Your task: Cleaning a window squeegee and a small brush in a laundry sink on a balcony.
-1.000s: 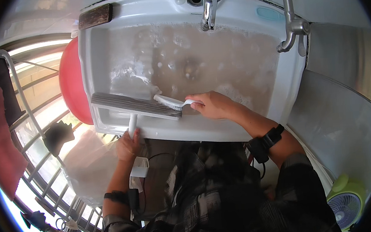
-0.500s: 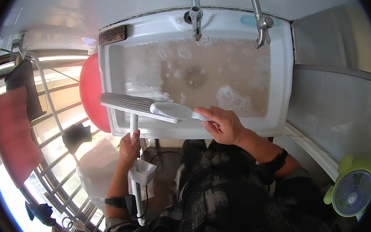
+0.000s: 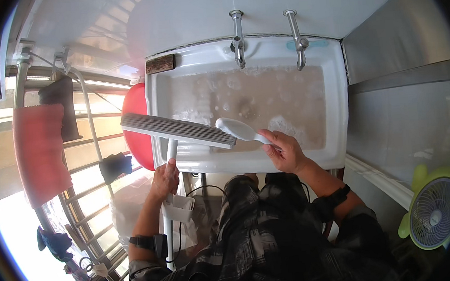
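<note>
My left hand [image 3: 165,181] is wrapped round the white pole of a flat mop [image 3: 177,130]. Its wide head, striped with grey ribs, is held over the near left part of a white sink [image 3: 342,99] and slopes down to the right. A white box-shaped part [image 3: 179,209] sits on the pole below that hand. In my right hand [image 3: 288,154] is the handle of a white scrub brush [image 3: 239,129]. The brush's oval head is at the right end of the mop head; whether they touch I cannot tell. Its bristle side is mostly hidden.
Cloudy, foamy water [image 3: 279,96] fills the sink. Two metal taps [image 3: 238,44] reach over its back edge, near a brown block [image 3: 160,64]. A red basin [image 3: 138,127] stands left, by cloths [image 3: 42,155] on a rail. A green fan [image 3: 435,214] is at right.
The scrub brush has moved right along the mop head, from lying over its right part to its end. My head view has shifted, so the sink sits lower in the picture.
</note>
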Demonstrator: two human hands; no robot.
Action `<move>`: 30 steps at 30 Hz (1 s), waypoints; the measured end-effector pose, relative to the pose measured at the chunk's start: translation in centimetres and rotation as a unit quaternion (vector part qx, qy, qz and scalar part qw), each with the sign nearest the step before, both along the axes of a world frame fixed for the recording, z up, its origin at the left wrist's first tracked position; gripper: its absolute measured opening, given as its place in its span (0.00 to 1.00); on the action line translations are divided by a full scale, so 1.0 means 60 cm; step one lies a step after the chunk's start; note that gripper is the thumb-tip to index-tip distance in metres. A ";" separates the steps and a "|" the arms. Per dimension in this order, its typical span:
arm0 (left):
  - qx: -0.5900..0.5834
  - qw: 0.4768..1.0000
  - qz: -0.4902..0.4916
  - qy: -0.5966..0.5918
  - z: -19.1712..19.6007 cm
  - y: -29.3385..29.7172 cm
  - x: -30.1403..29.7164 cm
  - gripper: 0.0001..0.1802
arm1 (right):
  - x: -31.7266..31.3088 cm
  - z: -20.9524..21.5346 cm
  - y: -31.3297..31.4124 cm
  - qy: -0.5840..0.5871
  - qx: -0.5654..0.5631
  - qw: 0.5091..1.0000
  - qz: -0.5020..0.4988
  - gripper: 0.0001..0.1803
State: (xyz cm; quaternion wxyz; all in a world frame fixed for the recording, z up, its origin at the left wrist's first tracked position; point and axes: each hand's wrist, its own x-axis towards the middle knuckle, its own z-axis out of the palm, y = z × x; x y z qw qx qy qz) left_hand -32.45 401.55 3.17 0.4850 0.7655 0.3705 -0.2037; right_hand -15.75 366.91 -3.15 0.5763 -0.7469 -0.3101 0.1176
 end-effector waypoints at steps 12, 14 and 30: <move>-0.291 0.949 0.093 -0.075 0.039 -0.014 0.000 0.20 | 0.004 -0.026 -0.042 -0.010 -0.125 0.992 0.024 0.21; -0.339 0.932 0.111 -0.060 0.051 -0.016 0.008 0.15 | 0.008 -0.001 -0.017 -0.026 -0.093 0.995 0.020 0.22; -0.062 0.996 0.061 -0.006 -0.028 0.008 0.009 0.25 | -0.002 0.088 0.077 0.068 -0.045 0.997 0.002 0.23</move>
